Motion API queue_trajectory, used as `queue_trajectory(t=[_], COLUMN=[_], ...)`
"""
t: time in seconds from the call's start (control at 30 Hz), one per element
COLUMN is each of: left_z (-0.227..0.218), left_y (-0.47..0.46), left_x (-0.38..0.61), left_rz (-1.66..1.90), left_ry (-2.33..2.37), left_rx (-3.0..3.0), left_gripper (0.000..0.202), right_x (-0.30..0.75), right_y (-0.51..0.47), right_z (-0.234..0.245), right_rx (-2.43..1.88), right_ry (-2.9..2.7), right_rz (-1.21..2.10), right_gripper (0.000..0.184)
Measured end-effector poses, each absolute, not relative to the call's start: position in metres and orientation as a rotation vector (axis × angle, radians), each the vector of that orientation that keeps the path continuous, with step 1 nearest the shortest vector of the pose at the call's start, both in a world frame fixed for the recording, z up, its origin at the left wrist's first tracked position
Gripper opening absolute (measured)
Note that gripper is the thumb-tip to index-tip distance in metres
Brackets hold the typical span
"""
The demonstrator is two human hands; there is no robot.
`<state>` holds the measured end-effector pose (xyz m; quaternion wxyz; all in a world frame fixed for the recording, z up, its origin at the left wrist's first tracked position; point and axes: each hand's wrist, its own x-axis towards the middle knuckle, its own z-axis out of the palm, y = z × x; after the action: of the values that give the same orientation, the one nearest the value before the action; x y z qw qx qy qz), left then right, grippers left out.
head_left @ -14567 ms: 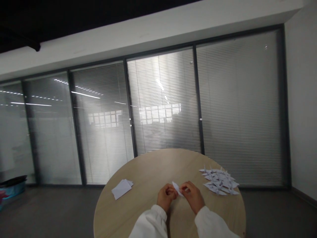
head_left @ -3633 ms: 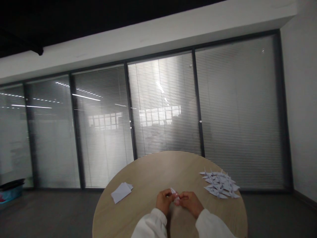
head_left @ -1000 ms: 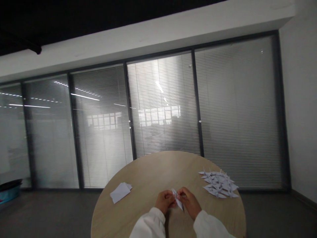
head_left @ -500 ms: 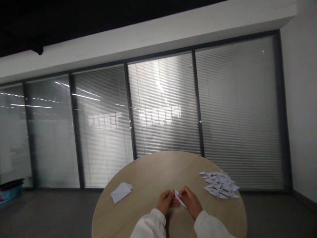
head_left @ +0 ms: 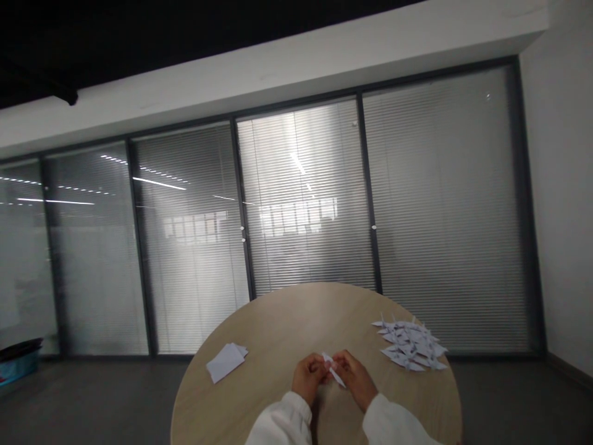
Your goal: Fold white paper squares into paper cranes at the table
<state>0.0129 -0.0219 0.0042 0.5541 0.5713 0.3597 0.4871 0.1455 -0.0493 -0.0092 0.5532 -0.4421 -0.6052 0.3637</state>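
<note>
- I am gripping a narrow piece of folded white paper between my left hand and my right hand, both curled closed around it.
- I am holding that paper just above a round wooden table, near its edge closest to me, with its pointed end sticking out toward my right.
- I am keeping a small stack of white paper on the table to my left, well apart from my hands.
- I am keeping a pile of folded paper cranes on the table to my right.
- I am sitting facing a glass wall with blinds, with a blue tub on the floor at far left.
</note>
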Motion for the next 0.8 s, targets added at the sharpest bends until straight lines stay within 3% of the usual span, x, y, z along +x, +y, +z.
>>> queue_trajectory(t=[0.8], left_z=[0.0034], left_y=[-0.0186], left_x=[0.0123], left_rz=[1.280], left_ry=[0.863], left_rx=[1.556], left_gripper=[0.022], right_x=[0.1482], right_y=[-0.0435], right_z=[-0.0141], right_rx=[-1.075], right_ry=[-1.533], right_rz=[0.815], right_gripper=[0.022])
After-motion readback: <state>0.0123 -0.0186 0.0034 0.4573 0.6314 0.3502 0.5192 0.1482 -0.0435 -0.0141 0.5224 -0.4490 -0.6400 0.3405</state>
